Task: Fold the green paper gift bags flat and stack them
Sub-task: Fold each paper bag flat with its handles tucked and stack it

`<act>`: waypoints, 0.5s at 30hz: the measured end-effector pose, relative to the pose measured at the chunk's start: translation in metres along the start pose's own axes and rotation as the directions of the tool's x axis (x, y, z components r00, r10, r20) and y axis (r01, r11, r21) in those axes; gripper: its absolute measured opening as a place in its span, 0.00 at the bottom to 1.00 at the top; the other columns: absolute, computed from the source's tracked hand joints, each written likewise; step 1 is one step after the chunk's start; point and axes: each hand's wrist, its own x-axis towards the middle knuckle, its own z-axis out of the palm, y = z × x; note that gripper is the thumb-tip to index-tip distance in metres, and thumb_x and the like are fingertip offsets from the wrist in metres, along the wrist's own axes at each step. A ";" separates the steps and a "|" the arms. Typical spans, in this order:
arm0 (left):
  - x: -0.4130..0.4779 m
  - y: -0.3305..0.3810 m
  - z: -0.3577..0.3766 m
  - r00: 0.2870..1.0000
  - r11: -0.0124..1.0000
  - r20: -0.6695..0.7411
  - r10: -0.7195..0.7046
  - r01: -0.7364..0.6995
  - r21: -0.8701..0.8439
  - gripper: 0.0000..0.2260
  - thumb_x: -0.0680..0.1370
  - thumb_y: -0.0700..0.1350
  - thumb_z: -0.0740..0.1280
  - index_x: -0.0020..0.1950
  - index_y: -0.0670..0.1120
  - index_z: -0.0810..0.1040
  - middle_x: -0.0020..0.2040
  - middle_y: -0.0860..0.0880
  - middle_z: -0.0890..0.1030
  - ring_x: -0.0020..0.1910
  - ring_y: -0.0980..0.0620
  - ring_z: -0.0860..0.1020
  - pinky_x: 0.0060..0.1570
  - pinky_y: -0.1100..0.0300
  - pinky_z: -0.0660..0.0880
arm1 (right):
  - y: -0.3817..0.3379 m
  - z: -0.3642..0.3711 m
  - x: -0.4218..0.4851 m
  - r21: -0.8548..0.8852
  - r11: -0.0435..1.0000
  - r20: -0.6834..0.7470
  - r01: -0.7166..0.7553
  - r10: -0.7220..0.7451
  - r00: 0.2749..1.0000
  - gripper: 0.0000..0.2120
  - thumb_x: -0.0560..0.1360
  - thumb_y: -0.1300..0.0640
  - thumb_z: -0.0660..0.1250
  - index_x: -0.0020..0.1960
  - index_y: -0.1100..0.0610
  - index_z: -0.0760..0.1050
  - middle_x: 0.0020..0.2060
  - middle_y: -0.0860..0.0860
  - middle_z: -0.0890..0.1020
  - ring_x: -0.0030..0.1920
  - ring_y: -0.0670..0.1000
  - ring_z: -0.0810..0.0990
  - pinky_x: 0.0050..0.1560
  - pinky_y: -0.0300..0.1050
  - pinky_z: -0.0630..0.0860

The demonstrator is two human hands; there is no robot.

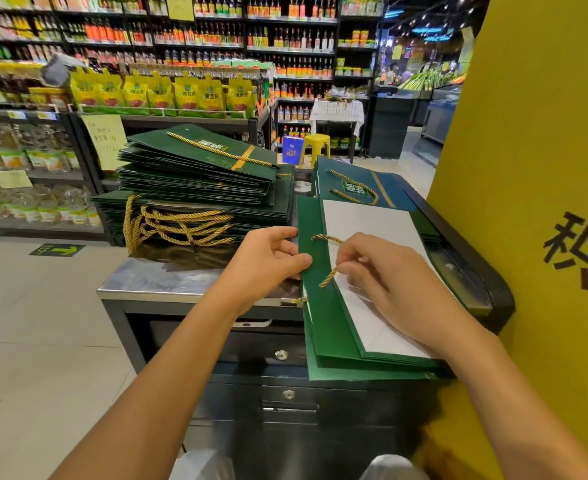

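Hands meet over a green bag (315, 306) lying flat at the four o'clock side of the steel bench (147, 282), its white inside (365, 220) turned up. The left hand (268, 261) grips the bag's left edge, thumb on top and fingers curled round the paper. The right hand (386, 289) rests on the white inside and pinches the gold rope handle (328, 277) between thumb and fingertips. The bag tops a low pile (341, 374) of similar green bags that overhangs the bench's near edge. At twelve o'clock from this pile, touching it, another folded bag (349, 178) lies face up with its gold handles on top. At ten o'clock from the hands stands a tall stack (195, 181) of folded green bags, gold handles spilling from its lower layers toward the person. A yellow pillar (527, 150) fills the three o'clock side. Shelves of bottles (285, 36) line the twelve o'clock background, with a yellow stool (315, 142) on the floor before them.
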 end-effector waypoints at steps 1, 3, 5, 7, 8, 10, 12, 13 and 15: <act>0.000 0.000 0.000 1.000 1.000 -0.005 0.000 0.000 0.001 0.20 0.77 0.33 0.71 0.69 0.41 0.77 0.48 0.41 0.86 0.43 0.49 0.86 0.44 0.60 0.83 | -0.002 -0.001 0.000 -0.017 1.000 0.006 -0.001 0.001 1.000 0.03 0.83 0.51 0.62 0.50 0.46 0.73 0.42 0.44 0.80 0.42 0.46 0.80 0.45 0.55 0.78; 0.001 -0.002 -0.001 1.000 1.000 -0.006 -0.004 0.004 -0.001 0.20 0.78 0.34 0.71 0.69 0.41 0.76 0.46 0.43 0.86 0.43 0.48 0.86 0.45 0.58 0.83 | -0.005 -0.004 0.001 0.010 0.999 0.061 -0.042 0.041 0.997 0.03 0.81 0.49 0.64 0.49 0.46 0.75 0.43 0.43 0.81 0.43 0.45 0.80 0.47 0.52 0.79; 0.002 -0.003 -0.001 1.000 1.000 -0.004 -0.006 0.006 0.004 0.20 0.78 0.34 0.71 0.70 0.42 0.76 0.45 0.45 0.86 0.42 0.51 0.86 0.44 0.56 0.84 | -0.007 -0.008 0.004 0.089 0.990 0.125 -0.112 0.101 0.987 0.05 0.78 0.45 0.68 0.48 0.46 0.78 0.44 0.42 0.82 0.45 0.43 0.80 0.48 0.46 0.79; 0.003 -0.003 -0.001 1.000 1.000 0.004 -0.006 0.006 -0.004 0.20 0.78 0.34 0.71 0.69 0.42 0.76 0.46 0.44 0.86 0.41 0.51 0.86 0.45 0.51 0.84 | -0.007 -0.010 0.012 0.118 0.980 0.076 -0.163 0.155 0.985 0.08 0.76 0.42 0.71 0.51 0.45 0.80 0.45 0.42 0.82 0.48 0.42 0.80 0.51 0.44 0.78; 0.002 -0.003 0.000 1.000 1.000 0.005 -0.008 0.008 -0.012 0.19 0.78 0.34 0.71 0.69 0.42 0.77 0.46 0.43 0.85 0.41 0.50 0.86 0.46 0.47 0.84 | -0.004 -0.009 0.020 0.076 0.981 0.031 -0.179 0.178 0.984 0.11 0.75 0.42 0.71 0.55 0.44 0.79 0.47 0.42 0.81 0.50 0.43 0.79 0.53 0.45 0.77; 0.002 -0.002 0.000 1.000 1.000 0.001 -0.010 0.010 -0.020 0.18 0.78 0.34 0.71 0.68 0.43 0.77 0.43 0.45 0.85 0.41 0.50 0.86 0.47 0.45 0.83 | 0.003 -0.003 0.038 -0.106 0.965 0.000 -0.239 0.240 0.971 0.18 0.76 0.42 0.71 0.63 0.46 0.78 0.53 0.46 0.79 0.54 0.48 0.78 0.57 0.50 0.77; 0.002 -0.003 -0.001 1.000 1.000 -0.003 -0.010 0.010 -0.013 0.18 0.78 0.35 0.71 0.67 0.43 0.78 0.41 0.49 0.86 0.42 0.50 0.86 0.46 0.49 0.84 | 0.009 0.008 0.056 -0.277 0.919 -0.004 -0.280 0.290 0.957 0.17 0.76 0.42 0.71 0.62 0.48 0.80 0.55 0.49 0.79 0.57 0.52 0.77 0.57 0.55 0.77; 0.002 -0.003 -0.002 1.000 1.000 -0.005 -0.006 0.006 -0.003 0.18 0.78 0.35 0.71 0.67 0.43 0.78 0.42 0.49 0.86 0.42 0.50 0.86 0.46 0.52 0.84 | 0.011 0.013 0.063 -0.319 0.901 -0.019 -0.295 0.305 0.952 0.14 0.77 0.43 0.70 0.59 0.48 0.81 0.55 0.50 0.79 0.56 0.54 0.78 0.57 0.55 0.77; 0.001 -0.004 -0.002 1.000 1.000 -0.012 0.002 -0.002 0.016 0.18 0.78 0.35 0.71 0.68 0.43 0.77 0.44 0.46 0.86 0.44 0.50 0.86 0.46 0.55 0.84 | 0.014 0.016 0.070 -0.338 0.888 -0.043 -0.311 0.316 0.948 0.08 0.80 0.48 0.68 0.54 0.50 0.81 0.53 0.50 0.80 0.55 0.54 0.78 0.55 0.56 0.78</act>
